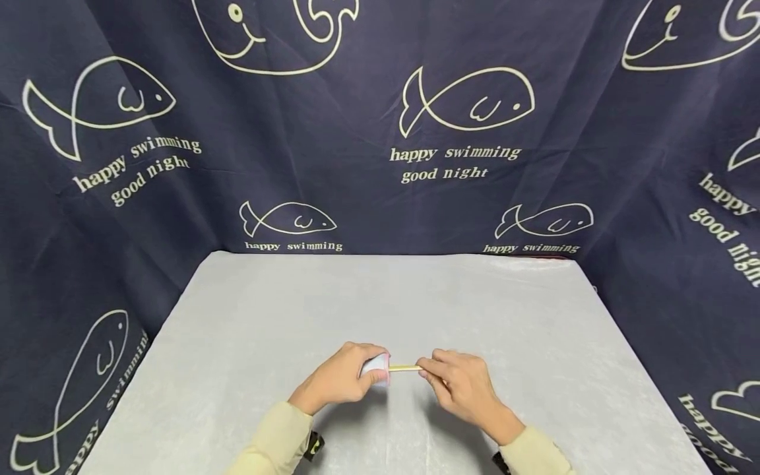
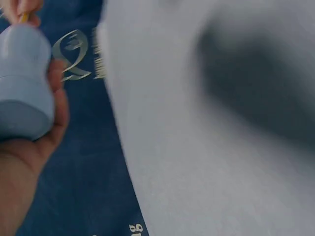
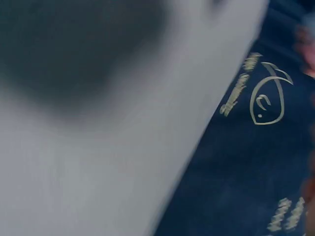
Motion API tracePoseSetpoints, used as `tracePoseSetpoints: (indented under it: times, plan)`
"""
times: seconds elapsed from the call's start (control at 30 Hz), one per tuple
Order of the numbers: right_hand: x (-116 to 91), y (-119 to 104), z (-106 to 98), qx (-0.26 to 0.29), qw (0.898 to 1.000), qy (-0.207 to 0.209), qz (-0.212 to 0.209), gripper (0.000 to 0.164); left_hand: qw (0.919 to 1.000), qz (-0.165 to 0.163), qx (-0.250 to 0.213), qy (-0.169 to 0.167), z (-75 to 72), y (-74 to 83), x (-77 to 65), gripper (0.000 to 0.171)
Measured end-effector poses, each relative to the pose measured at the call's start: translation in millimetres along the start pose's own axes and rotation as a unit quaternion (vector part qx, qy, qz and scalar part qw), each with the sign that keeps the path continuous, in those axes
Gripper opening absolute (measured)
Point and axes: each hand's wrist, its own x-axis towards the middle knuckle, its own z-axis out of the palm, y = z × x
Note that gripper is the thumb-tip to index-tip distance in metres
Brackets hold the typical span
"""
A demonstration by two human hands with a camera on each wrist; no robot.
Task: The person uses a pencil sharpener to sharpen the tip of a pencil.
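Observation:
Near the front middle of the table, my left hand (image 1: 341, 376) grips a light blue pencil sharpener (image 1: 374, 363) with a pink end facing right. In the left wrist view its rounded blue body (image 2: 24, 81) lies in the palm, the fingers wrapped along its side. A thin yellow pencil (image 1: 405, 368) runs from the pink end toward the right; the tip inside the sharpener is hidden. My right hand (image 1: 463, 382) pinches the pencil's other end between thumb and fingers. The right wrist view catches only a blurred sliver of hand and pink at its right edge.
A pale grey cloth covers the table (image 1: 380, 297), and both hands are above it, casting shadows. Dark blue curtains (image 1: 356, 132) with fish drawings and lettering stand behind the table and at both sides.

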Motion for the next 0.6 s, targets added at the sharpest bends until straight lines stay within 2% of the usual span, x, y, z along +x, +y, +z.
tracePoseSetpoints:
  times: [0.03, 0.07, 0.1, 0.17, 0.2, 0.23, 0.27, 0.3, 0.33, 0.4, 0.43, 0.53, 0.6]
  plan:
    - [1, -1, -3, 0.045, 0.996, -0.052, 0.050, 0.015, 0.9993, 0.016, 0.034, 0.011, 2.2, 0.4, -0.9, 0.026]
    - [3, -1, -6, 0.088, 0.985, -0.103, 0.108, 0.012, 0.9967, 0.034, 0.070, 0.022, 4.7, 0.7, -1.8, 0.030]
    - [5, -1, -9, 0.128, 0.966, -0.149, 0.168, 0.010, 0.9920, 0.052, 0.110, 0.033, 7.7, 0.7, -2.9, 0.035]
    - [8, 0, -15, 0.190, 0.917, -0.224, 0.269, 0.011, 0.9769, 0.094, 0.183, 0.058, 13.0, 1.4, -5.0, 0.042]
    - [9, 1, -17, 0.211, 0.896, -0.247, 0.303, 0.011, 0.9680, 0.111, 0.214, 0.069, 15.2, 1.7, -5.6, 0.045]
    - [10, 3, -18, 0.224, 0.883, -0.262, 0.319, 0.012, 0.9593, 0.128, 0.239, 0.080, 16.9, 1.7, -6.0, 0.047]
    - [10, 4, -18, 0.227, 0.878, -0.271, 0.323, 0.012, 0.9519, 0.139, 0.258, 0.089, 18.3, 1.5, -6.3, 0.048]
    - [9, 4, -18, 0.228, 0.878, -0.273, 0.321, 0.012, 0.9466, 0.147, 0.271, 0.095, 19.5, 0.7, -6.4, 0.048]
    - [8, 4, -18, 0.226, 0.883, -0.268, 0.313, 0.010, 0.9435, 0.150, 0.278, 0.102, 19.6, 0.6, -6.3, 0.048]
    - [4, 2, -15, 0.201, 0.907, -0.241, 0.283, 0.004, 0.9454, 0.139, 0.275, 0.105, 19.3, -0.1, -5.8, 0.048]
    - [1, 1, -13, 0.185, 0.921, -0.222, 0.263, 0.003, 0.9488, 0.129, 0.269, 0.103, 18.7, -0.5, -5.6, 0.047]
    - [-6, -1, -6, 0.132, 0.960, -0.147, 0.199, 0.016, 0.9649, 0.083, 0.236, 0.081, 14.8, 0.1, -5.0, 0.046]
    - [-9, -1, 0, 0.082, 0.981, -0.095, 0.147, 0.017, 0.9769, 0.045, 0.202, 0.053, 11.7, 0.4, -4.2, 0.045]
